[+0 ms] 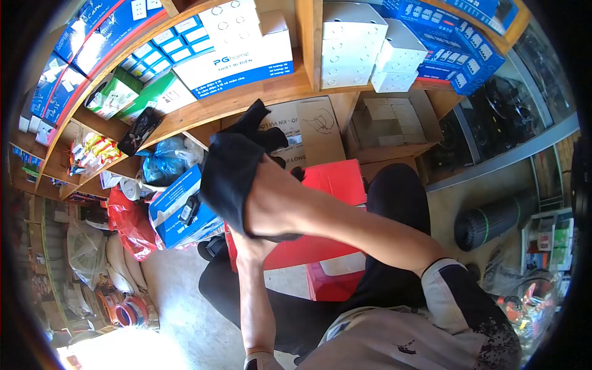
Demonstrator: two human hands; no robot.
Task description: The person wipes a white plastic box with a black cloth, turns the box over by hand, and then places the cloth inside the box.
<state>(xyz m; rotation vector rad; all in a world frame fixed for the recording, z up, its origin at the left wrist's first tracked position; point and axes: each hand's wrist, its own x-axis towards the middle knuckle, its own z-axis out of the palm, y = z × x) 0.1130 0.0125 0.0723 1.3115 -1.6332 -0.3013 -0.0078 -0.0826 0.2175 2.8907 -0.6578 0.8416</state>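
Observation:
Black fabric (229, 179), with finger-like ends at its top, is bunched over the crossed wrists in the upper middle. My right hand (271, 191) reaches in from the right and disappears into this fabric, so its fingers are hidden. From below comes my left hand (250, 248), closed against the fabric's lower edge, with most of its fingers covered. Under and behind both hands is a red box-like surface (333, 182), between my dark-trousered legs.
Wooden shelves (271, 94) with white and blue boxes (237, 65) curve across the top. An open cardboard box (394, 123) is at the upper right. At left lie a blue box (179, 206) and a red bag (131, 225). A dark roll (493, 221) lies right, by a glass case.

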